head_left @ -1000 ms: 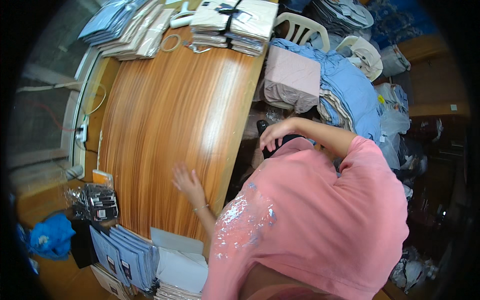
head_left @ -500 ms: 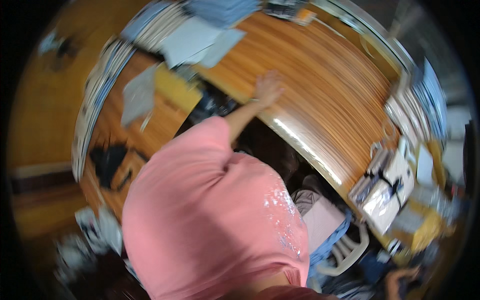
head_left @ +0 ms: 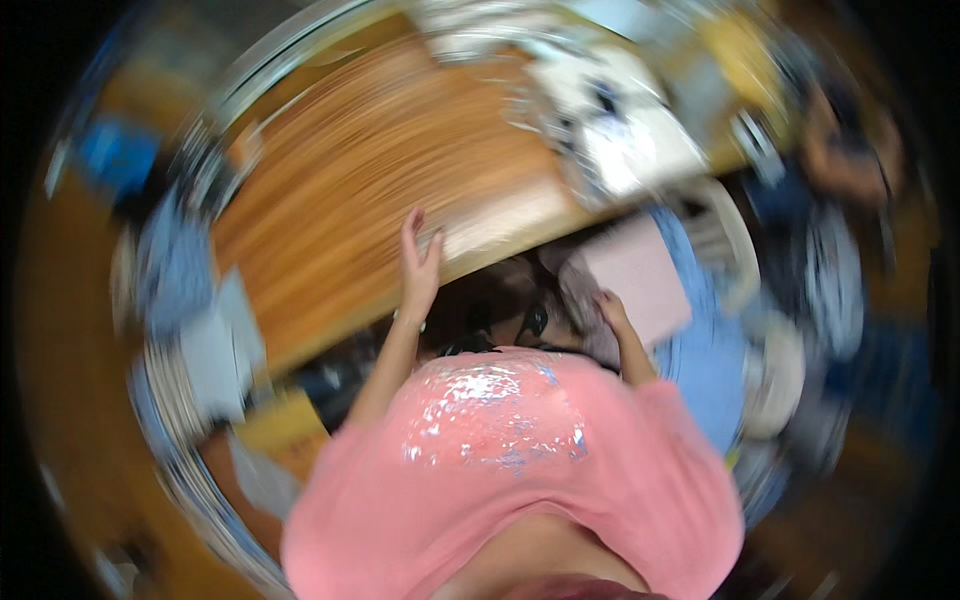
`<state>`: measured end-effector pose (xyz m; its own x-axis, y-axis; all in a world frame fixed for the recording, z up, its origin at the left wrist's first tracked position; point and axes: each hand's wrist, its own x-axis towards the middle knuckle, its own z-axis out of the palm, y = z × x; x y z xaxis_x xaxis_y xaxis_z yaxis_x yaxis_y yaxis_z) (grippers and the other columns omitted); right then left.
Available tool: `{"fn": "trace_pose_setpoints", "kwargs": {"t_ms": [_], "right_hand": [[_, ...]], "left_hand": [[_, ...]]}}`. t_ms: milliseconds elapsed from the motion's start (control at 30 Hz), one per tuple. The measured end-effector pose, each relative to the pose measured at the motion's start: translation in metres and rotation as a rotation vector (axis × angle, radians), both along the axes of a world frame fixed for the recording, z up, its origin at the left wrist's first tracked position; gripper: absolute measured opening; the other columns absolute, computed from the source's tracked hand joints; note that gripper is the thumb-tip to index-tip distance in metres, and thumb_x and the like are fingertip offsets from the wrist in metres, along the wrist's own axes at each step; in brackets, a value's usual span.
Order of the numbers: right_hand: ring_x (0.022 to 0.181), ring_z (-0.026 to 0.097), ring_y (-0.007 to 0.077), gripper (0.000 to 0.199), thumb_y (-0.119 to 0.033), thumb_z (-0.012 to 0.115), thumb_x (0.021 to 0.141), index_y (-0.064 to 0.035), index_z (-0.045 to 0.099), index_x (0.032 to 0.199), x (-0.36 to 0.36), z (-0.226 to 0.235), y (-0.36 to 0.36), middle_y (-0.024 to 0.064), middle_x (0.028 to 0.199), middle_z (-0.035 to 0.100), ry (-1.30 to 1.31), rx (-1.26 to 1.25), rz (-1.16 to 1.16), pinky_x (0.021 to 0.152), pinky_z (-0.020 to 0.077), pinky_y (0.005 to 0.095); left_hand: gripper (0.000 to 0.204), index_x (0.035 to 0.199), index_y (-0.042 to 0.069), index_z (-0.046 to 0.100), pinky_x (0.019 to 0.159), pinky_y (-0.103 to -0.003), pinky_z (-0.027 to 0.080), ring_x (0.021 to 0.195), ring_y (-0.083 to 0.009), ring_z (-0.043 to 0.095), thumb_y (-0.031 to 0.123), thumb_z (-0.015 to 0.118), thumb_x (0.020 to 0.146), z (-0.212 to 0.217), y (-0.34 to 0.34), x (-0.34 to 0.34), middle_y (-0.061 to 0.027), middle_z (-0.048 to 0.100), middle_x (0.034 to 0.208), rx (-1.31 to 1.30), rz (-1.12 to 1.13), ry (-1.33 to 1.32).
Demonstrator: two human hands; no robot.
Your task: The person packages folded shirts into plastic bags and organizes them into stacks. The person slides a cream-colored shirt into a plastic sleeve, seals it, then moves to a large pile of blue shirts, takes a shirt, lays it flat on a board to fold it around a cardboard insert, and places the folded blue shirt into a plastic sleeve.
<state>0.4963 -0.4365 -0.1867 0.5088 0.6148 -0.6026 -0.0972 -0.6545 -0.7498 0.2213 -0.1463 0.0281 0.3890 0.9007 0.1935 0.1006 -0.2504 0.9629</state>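
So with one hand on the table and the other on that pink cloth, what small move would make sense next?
Probably close the right hand on the pink cloth and lift it: the fingers already rest on its edge, while the left hand lies flat on the wooden table, as if bracing. The blur leaves the grip uncertain.

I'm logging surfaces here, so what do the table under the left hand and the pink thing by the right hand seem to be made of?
The table looks like wood or wood-look laminate: orange-brown with streaky grain lines and a pale edge, under the left hand. The pink thing at the right hand looks like folded cloth, matte with soft corners. Motion blur leaves both uncertain.
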Motion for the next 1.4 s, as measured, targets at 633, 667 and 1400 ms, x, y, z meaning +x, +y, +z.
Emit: {"fn": "trace_pose_setpoints", "kwargs": {"t_ms": [633,667,1400], "right_hand": [[0.091,0.055,0.0201,0.038,-0.027,0.051,0.085,-0.005,0.047,0.116,-0.097,-0.008,-0.328,0.0095,0.1,0.056,0.373,0.146,-1.606,0.077,0.0449,0.042],[0.094,0.054,0.0205,0.042,-0.028,0.051,0.085,-0.0041,0.044,0.119,-0.088,-0.023,-0.34,0.01,0.103,0.055,0.416,0.291,-1.752,0.079,0.0441,0.0431],[0.093,0.053,0.0219,0.037,-0.031,0.064,0.073,-0.0096,0.054,0.101,0.042,0.063,-0.503,0.005,0.102,0.057,0.709,1.001,-2.595,0.073,0.0428,0.04]], "left_hand": [[0.036,0.123,0.003,0.044,0.093,-0.029,0.036,0.106,-0.0153,0.047,0.018,0.05,0.09,-0.024,-0.223,0.236,-0.0075,0.05,0.118,-0.408,-1.749,0.643],[0.035,0.122,0.004,0.045,0.091,-0.027,0.036,0.103,-0.0134,0.047,0.019,0.05,0.09,-0.029,-0.242,0.247,-0.0059,0.052,0.115,-0.405,-1.784,0.642],[0.087,0.136,0.009,0.027,0.106,-0.047,0.022,0.128,-0.0313,0.028,0.069,0.042,0.076,-0.225,-0.604,0.38,-0.0112,0.03,0.14,-1.648,-1.117,0.325]]}}
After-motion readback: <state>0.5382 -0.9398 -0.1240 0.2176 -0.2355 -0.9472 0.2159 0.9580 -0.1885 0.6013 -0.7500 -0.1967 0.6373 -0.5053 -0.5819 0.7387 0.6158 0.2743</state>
